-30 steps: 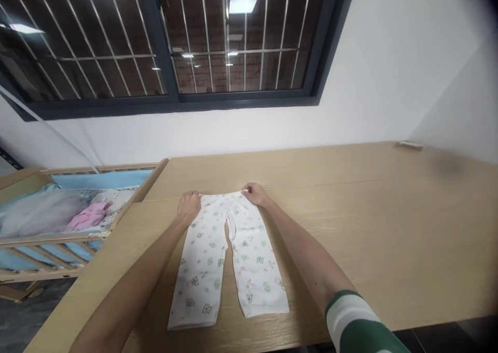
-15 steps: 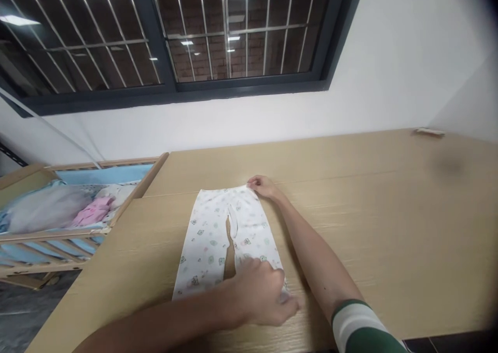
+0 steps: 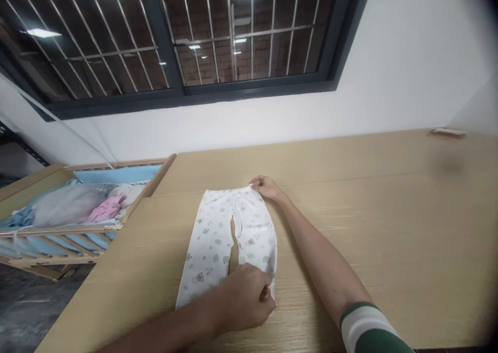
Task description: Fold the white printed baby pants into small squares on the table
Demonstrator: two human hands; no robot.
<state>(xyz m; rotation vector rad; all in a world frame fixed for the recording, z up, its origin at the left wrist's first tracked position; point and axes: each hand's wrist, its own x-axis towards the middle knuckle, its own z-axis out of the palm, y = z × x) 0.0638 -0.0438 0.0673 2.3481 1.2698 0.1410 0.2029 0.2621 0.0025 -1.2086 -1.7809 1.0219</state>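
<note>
A pair of white baby pants point(image 3: 218, 239) with a small green print lies flat on the wooden table point(image 3: 369, 213), waistband away from me. My right hand point(image 3: 264, 185) pinches the far right corner of the waistband. My left hand point(image 3: 243, 301) reaches across near me and closes on the hem of the right leg. The lower ends of both legs are partly hidden behind that hand and forearm.
A wooden baby cot point(image 3: 78, 213) with blue lining, a grey cloth and a pink garment point(image 3: 105, 209) stands left of the table. A barred window point(image 3: 175, 37) and white wall are behind. A small flat object point(image 3: 448, 132) lies at the table's far right corner.
My left hand left the waistband's left corner, crossed to the near right leg hem and closed on it. My right hand stayed on the waistband. The right leg now lies closer to the left one.
</note>
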